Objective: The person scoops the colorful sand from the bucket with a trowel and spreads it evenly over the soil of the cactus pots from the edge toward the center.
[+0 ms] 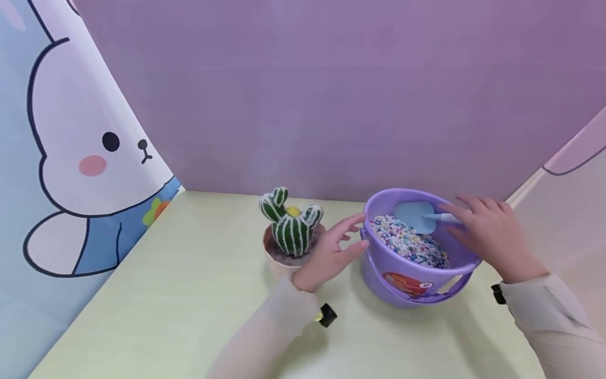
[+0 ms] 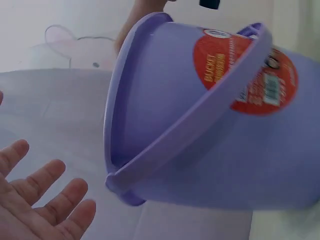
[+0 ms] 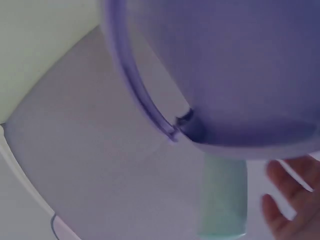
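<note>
At far left, a panel printed with a white rabbit (image 1: 85, 173) borders the surface (image 1: 189, 295). Next, a striped green cactus (image 1: 292, 234) stands upright in a pot (image 1: 278, 267). The left hand (image 1: 331, 252), fingers extended and holding nothing, is near the rim of the purple bucket (image 1: 385, 289). The bucket stands upright, containing multicoloured beads (image 1: 409, 242) and a light-blue shovel (image 1: 414, 216), handle projecting past the rim. The right hand (image 1: 494, 237), fingers parted and gripping nothing, is just beside the handle.
</note>
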`<action>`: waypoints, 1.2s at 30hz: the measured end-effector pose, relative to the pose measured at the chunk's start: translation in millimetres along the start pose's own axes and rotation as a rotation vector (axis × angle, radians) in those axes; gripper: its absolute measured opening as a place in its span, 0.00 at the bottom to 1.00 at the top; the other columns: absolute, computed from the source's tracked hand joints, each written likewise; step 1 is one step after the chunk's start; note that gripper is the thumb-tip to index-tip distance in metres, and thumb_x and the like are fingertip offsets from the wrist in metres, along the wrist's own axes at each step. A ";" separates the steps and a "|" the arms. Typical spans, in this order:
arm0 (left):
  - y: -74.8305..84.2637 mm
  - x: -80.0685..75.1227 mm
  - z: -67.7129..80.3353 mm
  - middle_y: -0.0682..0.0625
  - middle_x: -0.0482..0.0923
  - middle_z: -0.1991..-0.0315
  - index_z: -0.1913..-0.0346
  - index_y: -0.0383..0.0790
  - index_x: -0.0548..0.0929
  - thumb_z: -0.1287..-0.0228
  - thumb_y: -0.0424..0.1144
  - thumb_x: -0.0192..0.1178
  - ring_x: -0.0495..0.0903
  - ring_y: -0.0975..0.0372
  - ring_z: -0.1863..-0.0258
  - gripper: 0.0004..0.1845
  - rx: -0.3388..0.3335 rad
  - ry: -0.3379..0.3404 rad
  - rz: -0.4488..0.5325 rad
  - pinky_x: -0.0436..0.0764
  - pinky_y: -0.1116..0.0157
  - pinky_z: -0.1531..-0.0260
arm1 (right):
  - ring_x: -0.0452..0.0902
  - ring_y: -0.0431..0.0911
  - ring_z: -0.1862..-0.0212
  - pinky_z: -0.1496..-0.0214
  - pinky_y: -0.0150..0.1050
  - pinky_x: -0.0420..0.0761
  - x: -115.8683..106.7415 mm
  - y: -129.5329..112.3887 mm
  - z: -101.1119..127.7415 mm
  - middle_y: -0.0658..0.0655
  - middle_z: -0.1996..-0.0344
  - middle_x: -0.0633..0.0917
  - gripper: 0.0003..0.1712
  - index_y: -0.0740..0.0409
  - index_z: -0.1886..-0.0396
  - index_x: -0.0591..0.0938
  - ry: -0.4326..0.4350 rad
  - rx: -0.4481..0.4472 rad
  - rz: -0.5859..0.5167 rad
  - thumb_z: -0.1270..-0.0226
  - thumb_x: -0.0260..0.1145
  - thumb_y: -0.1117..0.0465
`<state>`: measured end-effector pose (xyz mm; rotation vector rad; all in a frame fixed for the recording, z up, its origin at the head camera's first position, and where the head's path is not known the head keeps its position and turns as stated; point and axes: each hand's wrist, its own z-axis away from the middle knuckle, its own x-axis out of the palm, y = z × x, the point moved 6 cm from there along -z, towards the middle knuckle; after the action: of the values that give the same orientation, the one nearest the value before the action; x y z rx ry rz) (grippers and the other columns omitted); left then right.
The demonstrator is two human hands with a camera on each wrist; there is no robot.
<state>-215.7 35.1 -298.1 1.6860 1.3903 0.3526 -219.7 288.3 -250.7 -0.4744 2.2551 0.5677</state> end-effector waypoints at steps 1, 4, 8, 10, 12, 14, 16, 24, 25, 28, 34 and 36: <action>-2.2 2.6 -2.6 0.34 0.68 0.36 0.34 0.26 0.65 0.33 0.34 0.55 0.71 0.47 0.43 0.27 -0.013 0.015 0.007 0.73 0.53 0.46 | 0.77 0.67 0.59 0.62 0.63 0.73 2.7 2.6 -2.7 0.69 0.57 0.82 0.25 0.57 0.54 0.84 -0.050 0.015 0.000 0.40 0.66 0.43; -8.5 9.3 -7.6 0.35 0.66 0.34 0.33 0.28 0.65 0.34 0.38 0.55 0.68 0.48 0.39 0.29 -0.062 0.063 0.019 0.71 0.51 0.44 | 0.77 0.67 0.57 0.61 0.64 0.72 9.1 9.0 -9.0 0.70 0.57 0.82 0.29 0.58 0.53 0.84 -0.181 0.054 -0.006 0.61 0.79 0.59; -15.4 14.5 -10.7 0.37 0.64 0.33 0.32 0.31 0.65 0.36 0.39 0.57 0.63 0.48 0.33 0.31 -0.133 0.126 0.016 0.66 0.48 0.38 | 0.78 0.66 0.57 0.61 0.63 0.72 15.9 14.5 -14.8 0.70 0.57 0.82 0.28 0.58 0.53 0.84 -0.310 0.090 -0.017 0.58 0.79 0.59; -18.9 15.0 -11.1 0.37 0.64 0.33 0.32 0.33 0.66 0.37 0.38 0.59 0.62 0.47 0.33 0.31 -0.163 0.159 0.015 0.64 0.47 0.38 | 0.79 0.65 0.58 0.61 0.63 0.73 18.3 16.8 -17.0 0.68 0.58 0.83 0.25 0.58 0.53 0.85 -0.356 0.109 -0.022 0.56 0.78 0.60; -22.9 14.8 -11.4 0.36 0.66 0.34 0.33 0.32 0.67 0.38 0.37 0.60 0.63 0.46 0.34 0.31 -0.168 0.192 0.009 0.63 0.47 0.37 | 0.79 0.64 0.59 0.61 0.63 0.73 20.5 19.3 -18.7 0.67 0.60 0.84 0.24 0.58 0.53 0.85 -0.397 0.125 -0.033 0.54 0.77 0.60; -27.0 14.8 -11.7 0.36 0.67 0.35 0.34 0.31 0.68 0.39 0.36 0.61 0.64 0.46 0.34 0.31 -0.166 0.213 0.007 0.62 0.47 0.36 | 0.80 0.63 0.61 0.61 0.63 0.74 22.8 22.1 -20.1 0.66 0.61 0.84 0.23 0.58 0.54 0.85 -0.433 0.139 -0.042 0.54 0.76 0.60; -31.1 15.5 -12.4 0.36 0.68 0.35 0.35 0.30 0.69 0.40 0.35 0.62 0.65 0.46 0.35 0.31 -0.157 0.220 -0.002 0.62 0.48 0.36 | 0.80 0.62 0.63 0.61 0.63 0.74 24.7 25.6 -20.7 0.65 0.62 0.84 0.23 0.58 0.54 0.85 -0.466 0.145 -0.043 0.53 0.76 0.60; -39.4 22.9 -14.8 0.35 0.66 0.34 0.36 0.27 0.69 0.42 0.36 0.64 0.65 0.46 0.34 0.32 -0.125 0.206 -0.026 0.62 0.52 0.35 | 0.80 0.56 0.67 0.64 0.62 0.74 29.7 37.5 -19.4 0.56 0.71 0.83 0.19 0.57 0.55 0.86 -0.592 0.166 -0.048 0.51 0.74 0.60; -40.0 23.8 -14.4 0.36 0.65 0.34 0.36 0.27 0.70 0.43 0.37 0.64 0.64 0.46 0.34 0.32 -0.127 0.204 -0.036 0.61 0.51 0.35 | 0.80 0.55 0.67 0.65 0.60 0.75 29.8 38.3 -19.0 0.56 0.71 0.83 0.19 0.56 0.55 0.87 -0.599 0.165 -0.048 0.50 0.73 0.60; -42.3 26.9 -13.0 0.38 0.64 0.32 0.37 0.29 0.72 0.43 0.40 0.64 0.63 0.44 0.34 0.31 -0.142 0.194 -0.096 0.61 0.47 0.36 | 0.79 0.53 0.70 0.70 0.55 0.77 29.3 39.6 -17.7 0.55 0.72 0.82 0.17 0.56 0.56 0.87 -0.611 0.170 -0.056 0.49 0.73 0.61; -42.3 33.3 -11.9 0.38 0.60 0.30 0.37 0.33 0.73 0.43 0.44 0.63 0.61 0.41 0.33 0.32 -0.129 0.139 -0.246 0.63 0.42 0.38 | 0.79 0.52 0.72 0.78 0.47 0.76 27.8 40.4 -12.8 0.58 0.71 0.83 0.17 0.54 0.56 0.87 -0.600 0.185 -0.075 0.48 0.73 0.61; -42.1 34.1 -11.1 0.38 0.58 0.29 0.36 0.33 0.73 0.42 0.46 0.63 0.60 0.42 0.33 0.32 -0.134 0.127 -0.271 0.63 0.42 0.39 | 0.77 0.50 0.75 0.80 0.46 0.75 27.4 40.0 -11.6 0.57 0.72 0.82 0.16 0.54 0.56 0.87 -0.599 0.184 -0.077 0.47 0.72 0.61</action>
<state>-239.1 69.2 -334.8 1.3653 1.6282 0.3938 -264.0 311.1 -253.8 -0.2512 1.6878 0.3913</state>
